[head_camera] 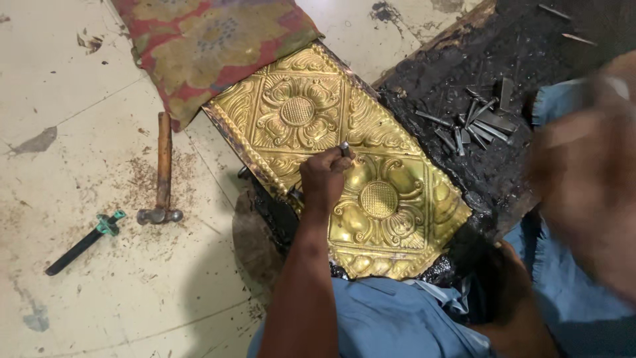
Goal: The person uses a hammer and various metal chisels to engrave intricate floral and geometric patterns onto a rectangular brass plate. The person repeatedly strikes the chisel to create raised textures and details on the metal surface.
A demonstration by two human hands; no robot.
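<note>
The left hand is closed in a fist around a small metal punch, whose grey top pokes out above the fingers while its lower end is hidden by them; the fist rests on the embossed brass sheet, near the middle, just between the two flower medallions. The right hand is a raised, blurred shape at the right edge of the view — whether it grips anything cannot be told. The brass sheet is a long golden panel worked with two square floral motifs, each with a cross-hatched round centre, and a rope-like border along its edges; it lies slantwise, bedded on a black pitch block that shows dark and lumpy around its right and lower sides. On the pitch, to the right of the sheet, lies a loose heap of steel punches, with a couple more strays near the top right corner. A red and yellow patterned cushion lies at the sheet's upper end. On the pale, stained tile floor to the left sits a wooden-handled hammer, and further left a black tool with a green end — well apart from the hand. Blue cloth covers the person's lap at the bottom.
</note>
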